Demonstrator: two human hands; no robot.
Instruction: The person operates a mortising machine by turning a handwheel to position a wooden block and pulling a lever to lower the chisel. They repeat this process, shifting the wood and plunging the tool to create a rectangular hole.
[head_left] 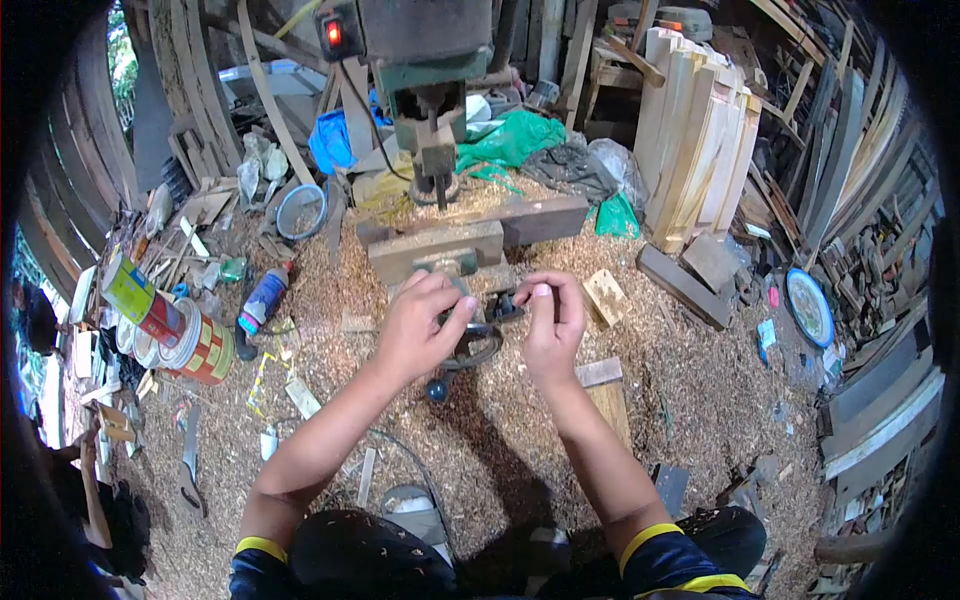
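Dark ring handle [478,346]: at the centre of the frame, between our hands and slightly below the fingertips; our left hand was the nearer. We read it as metal, smooth and rounded.
Left hand [425,320]: left of the handle, fingers part-curled over the fittings, thumb apart; we could not tell whether it had hold of anything.
Right hand [555,320]: right of the handle, fingers folded, forefinger bent towards the dark fitting [503,306]; we could not confirm contact or a hold.
Wooden block [435,252]: just beyond our left hand, its long axis running left to right, rising slightly rightward; squared, brown and dull.
Longer board [545,221]: behind the block, aligned nearly the same way, with a coarse face.
Ball knob [437,390]: below-left of the handle, round, dark and glossy.
Floor [700,400]: we saw loose, curled wood shavings.
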